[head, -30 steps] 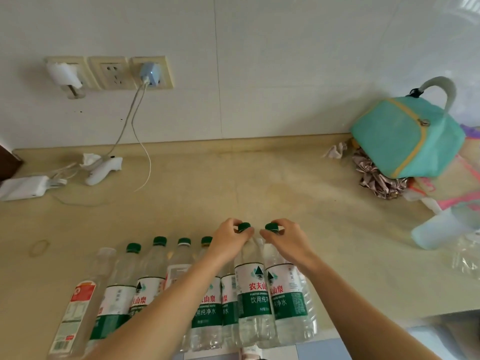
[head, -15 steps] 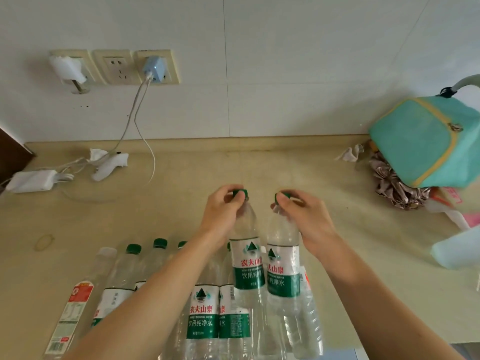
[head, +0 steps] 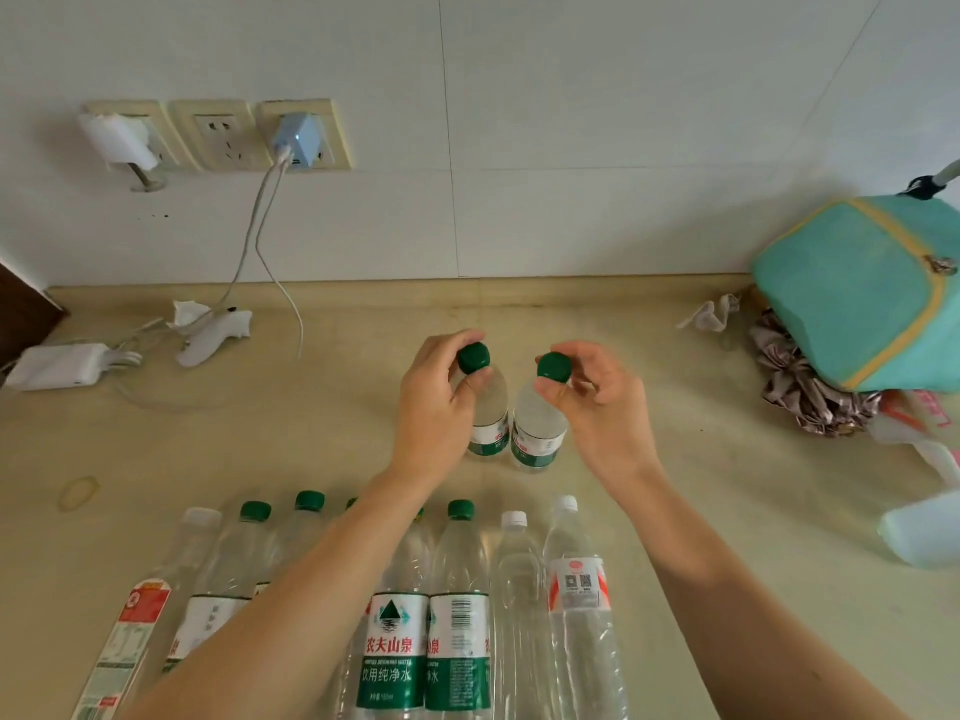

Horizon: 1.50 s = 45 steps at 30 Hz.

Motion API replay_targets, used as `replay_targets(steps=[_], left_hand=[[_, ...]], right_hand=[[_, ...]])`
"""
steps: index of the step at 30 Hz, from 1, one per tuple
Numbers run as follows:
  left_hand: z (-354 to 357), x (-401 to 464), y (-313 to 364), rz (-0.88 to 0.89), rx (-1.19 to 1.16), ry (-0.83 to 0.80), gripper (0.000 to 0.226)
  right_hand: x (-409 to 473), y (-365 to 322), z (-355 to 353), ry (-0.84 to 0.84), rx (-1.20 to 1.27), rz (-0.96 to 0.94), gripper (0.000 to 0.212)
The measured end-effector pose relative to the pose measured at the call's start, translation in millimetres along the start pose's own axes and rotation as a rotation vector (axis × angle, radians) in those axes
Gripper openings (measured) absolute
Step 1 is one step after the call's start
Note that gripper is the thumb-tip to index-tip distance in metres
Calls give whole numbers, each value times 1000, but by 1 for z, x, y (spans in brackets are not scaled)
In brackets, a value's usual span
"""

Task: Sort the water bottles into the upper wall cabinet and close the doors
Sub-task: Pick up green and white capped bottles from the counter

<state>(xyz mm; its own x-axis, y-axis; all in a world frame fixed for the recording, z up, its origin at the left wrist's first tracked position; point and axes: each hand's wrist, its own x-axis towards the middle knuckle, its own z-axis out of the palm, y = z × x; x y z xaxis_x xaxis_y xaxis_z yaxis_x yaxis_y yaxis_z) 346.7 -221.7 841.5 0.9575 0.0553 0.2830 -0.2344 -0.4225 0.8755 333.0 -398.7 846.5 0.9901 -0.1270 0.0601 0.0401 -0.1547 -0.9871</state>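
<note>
Two green-capped bottles are held up; at least five green-capped and three white-capped bottles stand on the table.

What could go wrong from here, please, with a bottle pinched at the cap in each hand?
The left hand and right hand pinch each lifted bottle only near its green cap, so one might slip or swing. A drop would likely topple the standing bottles on the counter.
</note>
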Motion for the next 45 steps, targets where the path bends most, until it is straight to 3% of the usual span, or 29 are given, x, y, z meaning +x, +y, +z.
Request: replay_targets(steps=[10, 15, 21, 25, 32, 40, 45], left_hand=[[6, 8, -4, 13, -20, -124, 37], [0, 4, -11, -34, -49, -209, 40], [2, -19, -38, -203, 19, -255, 65], [13, -29, -56, -302, 57, -281, 68], [28, -18, -71, -397, -30, -319, 74], [16, -8, -64, -360, -169, -169, 58], [-34, 20, -12, -224, -276, -153, 68]], right_hand=[[9, 11, -10, -50, -147, -34, 28], [4, 23, -15, -67, -130, -45, 35], [-2, 70, -14, -217, -159, 260, 60], [-3, 95, -10, -273, -157, 299, 72], [6, 106, 3, -211, -126, 309, 52], [-5, 77, 11, -110, -25, 279, 46], [-9, -1, 18, -67, -10, 112, 49]])
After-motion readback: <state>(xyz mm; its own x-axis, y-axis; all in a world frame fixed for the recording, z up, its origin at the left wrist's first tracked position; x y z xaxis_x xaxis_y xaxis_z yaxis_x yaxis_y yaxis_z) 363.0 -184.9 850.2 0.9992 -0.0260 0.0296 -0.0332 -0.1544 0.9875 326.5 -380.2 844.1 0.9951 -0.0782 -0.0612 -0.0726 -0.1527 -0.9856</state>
